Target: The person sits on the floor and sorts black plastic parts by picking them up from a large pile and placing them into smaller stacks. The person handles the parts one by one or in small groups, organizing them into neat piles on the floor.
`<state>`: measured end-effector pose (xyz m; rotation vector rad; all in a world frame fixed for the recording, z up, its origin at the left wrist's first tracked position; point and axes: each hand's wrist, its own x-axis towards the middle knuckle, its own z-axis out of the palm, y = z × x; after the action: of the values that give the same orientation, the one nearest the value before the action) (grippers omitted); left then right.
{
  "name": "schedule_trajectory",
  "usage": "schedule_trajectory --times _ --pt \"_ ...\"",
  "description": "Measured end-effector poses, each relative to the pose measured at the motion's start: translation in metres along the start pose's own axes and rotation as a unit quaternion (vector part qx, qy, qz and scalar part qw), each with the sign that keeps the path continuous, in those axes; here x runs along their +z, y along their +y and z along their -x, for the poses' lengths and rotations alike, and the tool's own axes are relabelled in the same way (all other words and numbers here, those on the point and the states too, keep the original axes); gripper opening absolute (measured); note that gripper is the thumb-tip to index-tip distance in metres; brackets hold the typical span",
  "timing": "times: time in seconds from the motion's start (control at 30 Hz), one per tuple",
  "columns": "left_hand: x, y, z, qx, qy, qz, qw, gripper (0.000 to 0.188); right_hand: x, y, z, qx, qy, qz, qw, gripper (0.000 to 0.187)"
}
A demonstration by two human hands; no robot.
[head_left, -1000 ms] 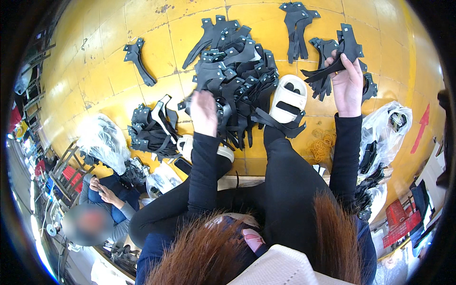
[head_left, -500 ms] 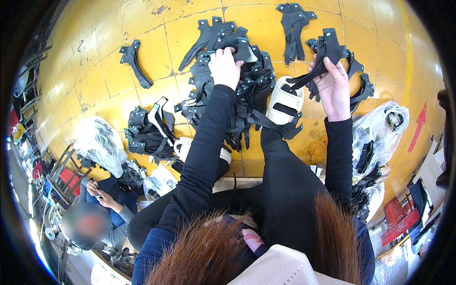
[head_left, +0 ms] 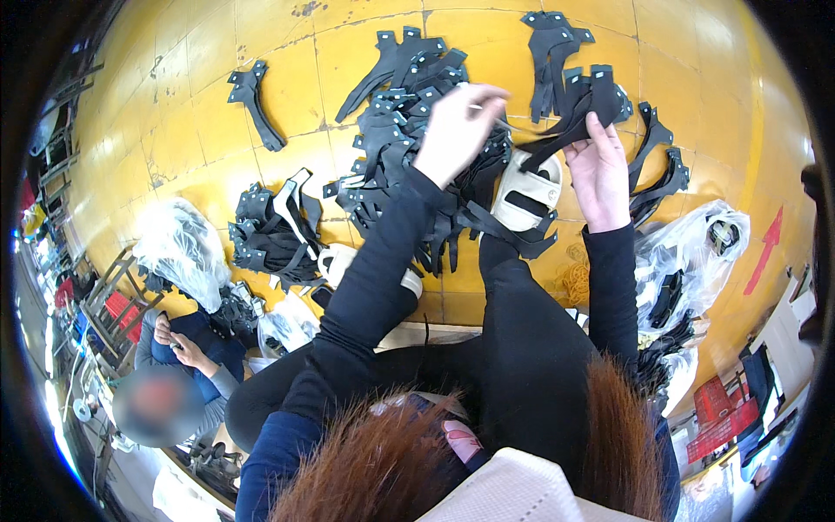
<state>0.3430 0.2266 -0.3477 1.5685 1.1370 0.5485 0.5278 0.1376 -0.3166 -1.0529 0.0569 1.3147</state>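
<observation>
Right hand point(head_left: 600, 178) pinches at least one black strap point(head_left: 600, 94); left hand point(head_left: 461, 130) over one heap point(head_left: 383, 130), grip unclear. Yellow floor point(head_left: 196, 130) opens leftward.

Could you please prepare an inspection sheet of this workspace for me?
Surface: yellow tiled floor, dark marks in places.
Black pieces: one large heap, smaller bunches around it.
Clutter: clear plastic bag at left, another at right; tangle of yellow bands.
Grips: right grip holds at least one black piece; left grip over the heap, its hold unclear.
Cables: none distinguishable.
Surroundings: seated co-worker at left; red crate at right.
</observation>
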Motion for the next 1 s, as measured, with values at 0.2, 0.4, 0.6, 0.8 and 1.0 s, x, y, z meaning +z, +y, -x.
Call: schedule_trajectory --times 0.2,0.4,0.6,0.8,1.0 --pt "-0.040 -0.107 -0.031 -0.143 0.224 -0.310 0.913 0.023 -0.007 -0.019 -0.005 -0.007 0.026 -0.005 1.000 0.020" --pt "-0.036 -0.095 -0.038 -0.288 0.186 -0.348 0.873 0.027 -0.012 -0.022 -0.004 -0.007 0.015 0.001 1.000 0.018" --pt "-0.037 -0.098 -0.028 -0.208 0.223 -0.273 0.912 0.023 -0.005 -0.019 -0.002 0.003 0.004 0.011 1.000 0.019" --pt "-0.046 -0.101 -0.004 -0.046 0.220 -0.095 0.970 0.021 0.001 -0.020 0.002 0.005 -0.035 0.015 0.999 0.024" --pt "-0.058 -0.089 -0.005 -0.024 0.272 0.035 0.961 0.020 0.010 -0.019 0.000 0.006 -0.040 0.061 0.997 0.024"
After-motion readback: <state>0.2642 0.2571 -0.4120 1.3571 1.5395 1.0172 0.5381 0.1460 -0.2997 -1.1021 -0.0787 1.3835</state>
